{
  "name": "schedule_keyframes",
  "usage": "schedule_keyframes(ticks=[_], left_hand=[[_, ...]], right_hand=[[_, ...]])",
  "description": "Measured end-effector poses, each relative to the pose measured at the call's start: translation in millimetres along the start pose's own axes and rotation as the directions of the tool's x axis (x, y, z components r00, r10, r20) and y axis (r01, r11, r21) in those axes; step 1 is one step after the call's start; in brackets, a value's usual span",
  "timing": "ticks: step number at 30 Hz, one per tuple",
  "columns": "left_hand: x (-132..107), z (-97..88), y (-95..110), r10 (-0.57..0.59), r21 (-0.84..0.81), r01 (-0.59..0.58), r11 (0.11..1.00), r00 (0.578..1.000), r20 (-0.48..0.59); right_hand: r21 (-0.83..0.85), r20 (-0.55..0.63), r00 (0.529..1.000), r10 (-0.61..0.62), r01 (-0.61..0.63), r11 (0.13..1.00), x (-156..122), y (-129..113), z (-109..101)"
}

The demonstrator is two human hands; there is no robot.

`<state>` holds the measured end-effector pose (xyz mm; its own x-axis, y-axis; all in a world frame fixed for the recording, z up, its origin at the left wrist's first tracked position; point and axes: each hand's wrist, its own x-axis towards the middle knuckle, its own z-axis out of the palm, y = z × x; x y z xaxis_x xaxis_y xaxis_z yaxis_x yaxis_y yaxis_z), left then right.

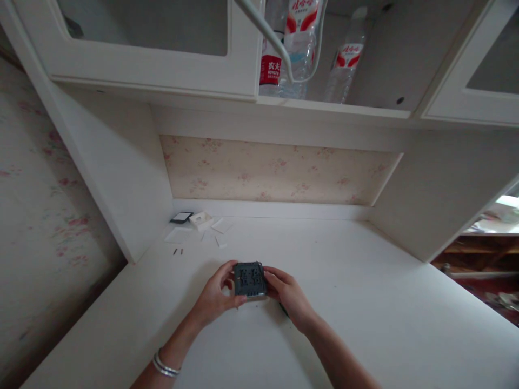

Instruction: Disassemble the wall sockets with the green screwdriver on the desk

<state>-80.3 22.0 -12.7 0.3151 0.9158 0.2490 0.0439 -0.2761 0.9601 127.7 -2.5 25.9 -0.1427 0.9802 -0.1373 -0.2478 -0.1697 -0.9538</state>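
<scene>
Both my hands hold a small dark grey square module (249, 279), like the back part of a wall switch, just above the white desk (365, 302). My left hand (216, 296) grips its left edge with curled fingers. My right hand (288, 296) grips its right edge, and something small and dark peeks out beneath that hand. A silver bracelet (164, 366) sits on my left wrist.
At the desk's back left lie white plastic plates (178, 234), a white boxy part (201, 220), a dark framed piece (181, 217) and two small screws (178, 251). Above, an open shelf holds several water bottles (300, 43). White cabinet walls flank the desk.
</scene>
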Motion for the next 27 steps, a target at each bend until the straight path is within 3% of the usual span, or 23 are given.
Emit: schedule_keyframes(ticks=[13, 24, 27], left_hand=[[-0.8, 1.2, 0.3, -0.142, -0.102, 0.149, 0.983, 0.987, 0.077], [-0.2, 2.1, -4.4, -0.144, -0.189, 0.162, 0.969, 0.984, 0.102], [-0.5, 1.5, -2.1, -0.159, -0.189, 0.176, 0.966, 0.982, 0.100]], right_hand=[[0.145, 0.020, 0.999, 0.041, -0.043, 0.989, -2.9, -1.1, 0.4], [0.155, 0.027, 0.999, 0.027, -0.031, 0.987, -1.5, 4.5, -0.2], [0.128, -0.021, 0.999, 0.026, -0.023, 0.991, -0.2, 6.8, 0.8]])
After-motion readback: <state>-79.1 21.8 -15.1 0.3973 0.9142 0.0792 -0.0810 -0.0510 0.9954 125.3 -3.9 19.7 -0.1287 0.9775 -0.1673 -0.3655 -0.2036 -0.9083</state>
